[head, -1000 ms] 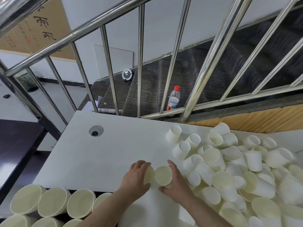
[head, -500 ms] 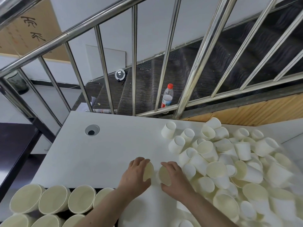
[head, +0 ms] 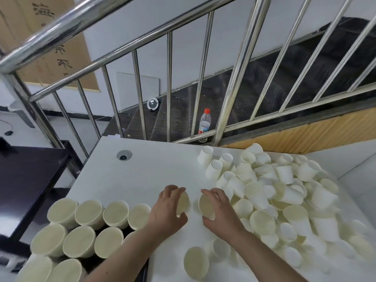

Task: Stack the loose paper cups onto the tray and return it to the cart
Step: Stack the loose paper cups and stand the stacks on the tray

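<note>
A: Where are the hands?

B: Both sit low in the centre of the frame, on the white counter. The left hand has its fingers and thumb curled round a paper cup turned on its side, its mouth facing right. The right hand grips a second cup the same way, its mouth facing left. The two cups are just beside each other but apart.

A: And the loose ones?

B: A big heap of loose cups covers the right half of the counter, from the centre right down to the lower right corner, lying at every angle. One more cup lies on its side near the bottom centre, below the right forearm.

A: Any stacked?

B: At the lower left, rows of upright cups stand mouth up, touching one another. What they stand on is hidden.

A: Behind the counter?

B: A steel railing crosses the upper frame, and a plastic bottle with a red cap stands beyond it, upper centre.
</note>
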